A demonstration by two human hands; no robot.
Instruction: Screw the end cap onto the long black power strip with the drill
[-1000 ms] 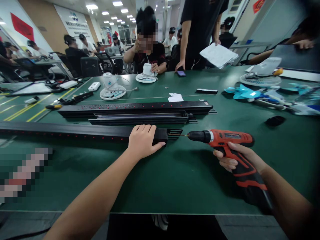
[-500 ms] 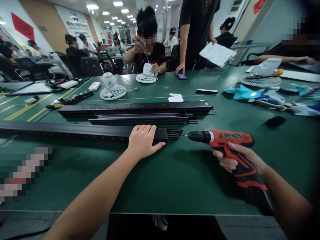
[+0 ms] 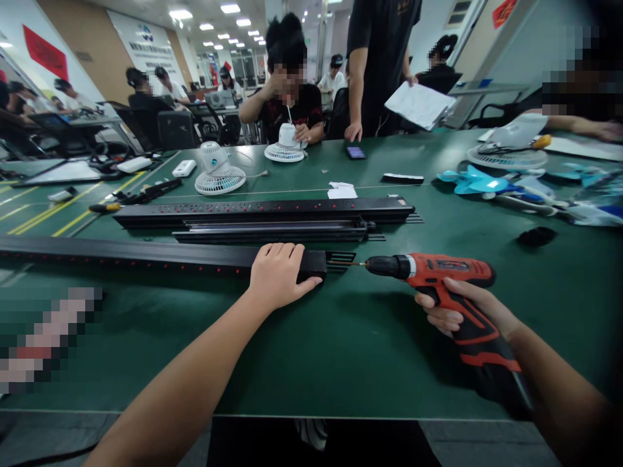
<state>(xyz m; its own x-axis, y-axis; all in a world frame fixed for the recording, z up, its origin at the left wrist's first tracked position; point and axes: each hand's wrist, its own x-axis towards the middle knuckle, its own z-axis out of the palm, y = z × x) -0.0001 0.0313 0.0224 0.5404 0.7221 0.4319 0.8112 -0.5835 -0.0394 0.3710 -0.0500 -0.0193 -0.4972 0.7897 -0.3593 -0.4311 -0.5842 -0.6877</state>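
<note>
The left hand [image 3: 277, 272] lies flat over the right end of a long black power strip [image 3: 146, 257], fingers [image 3: 285, 250] spread across its top and the thumb hooked round the near edge, pressing it onto the green bench [image 3: 341, 350] rather than gripping it. The strip runs away to the left of those fingers, and its ribbed end piece [image 3: 339, 260] sticks out just past the thumb. The right hand [image 3: 462, 311] is clenched round the handle of a red cordless drill [image 3: 438, 272]; the slim bit [image 3: 357, 263] points left and meets that end piece, very close to the left thumb.

That closeness is what worries me. If the bit skids off its seat, it would travel straight toward the thumb, because nothing stands between them. The strip is held at one end only, with its long length resting loose, so I judge that a hard push from the drill could slide it leftward under the palm or swing its far end. The drill is held low and level by one hand, and a slight tilt of the wrist could, I think, cam the bit out and chew the fastener head.

Beyond the fingers lie two more black strips [image 3: 263, 209], then small white fans [image 3: 219, 172] and other people at work, all well apart from the drill.
</note>
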